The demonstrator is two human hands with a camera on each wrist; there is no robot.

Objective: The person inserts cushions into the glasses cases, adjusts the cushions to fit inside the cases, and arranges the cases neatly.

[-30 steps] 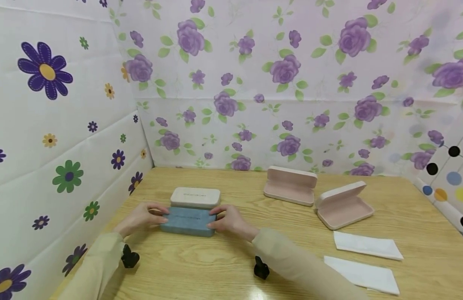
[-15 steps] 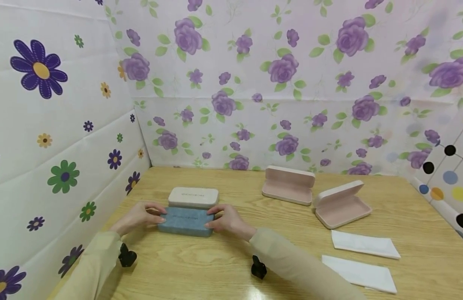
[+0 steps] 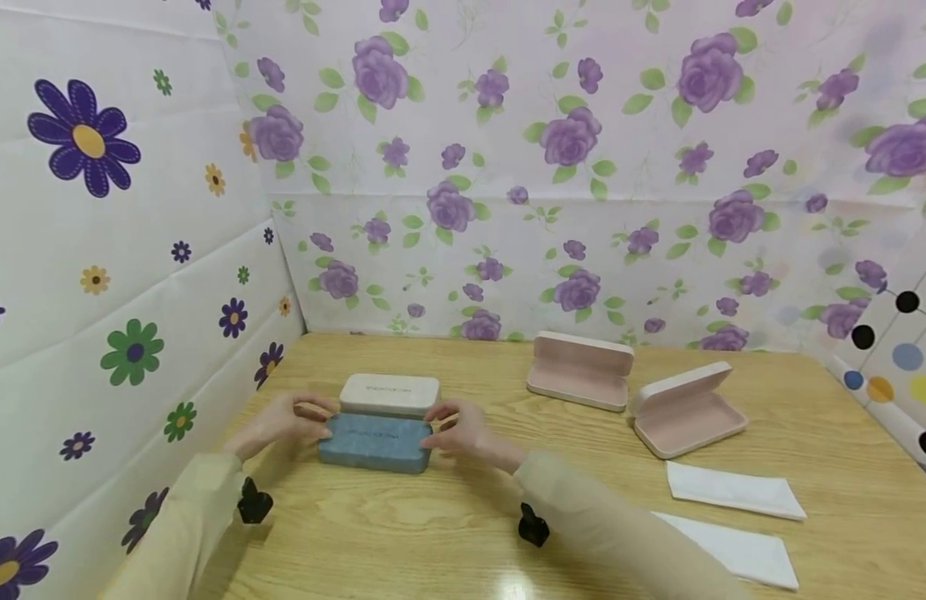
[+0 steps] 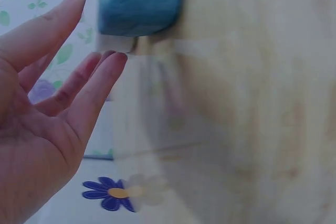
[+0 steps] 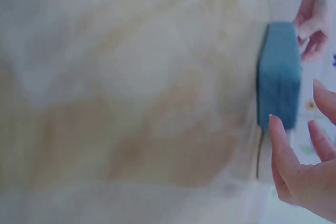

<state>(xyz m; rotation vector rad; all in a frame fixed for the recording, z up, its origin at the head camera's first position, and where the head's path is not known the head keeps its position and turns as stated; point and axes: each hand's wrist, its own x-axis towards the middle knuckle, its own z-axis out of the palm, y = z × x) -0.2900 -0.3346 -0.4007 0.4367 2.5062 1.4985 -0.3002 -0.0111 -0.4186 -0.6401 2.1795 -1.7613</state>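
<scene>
A closed blue glasses case [image 3: 376,443] lies flat on the table, directly in front of a closed white glasses case [image 3: 391,390]. At its left end is my left hand [image 3: 286,422]; in the left wrist view its loosely extended fingers are apart from the blue end. My right hand [image 3: 466,435] is at the other end, fingers spread and relaxed. One fingertip of it overlaps the blue glasses case [image 5: 280,77] in the right wrist view; whether it touches, I cannot tell. The blue case partly hides the white one.
Two glasses cases with pink linings stand open at the back right, one upright case [image 3: 578,372] and one angled case [image 3: 689,414]. Nearer lie two folded white cloths, a far cloth [image 3: 735,490] and a near cloth [image 3: 733,546]. Patterned sheets border the table [image 3: 402,533].
Both hands have loosened from the blue glasses case: the left fingers have drawn back a little to the left, the right ones to the right. The case stays in front of the white one.
</scene>
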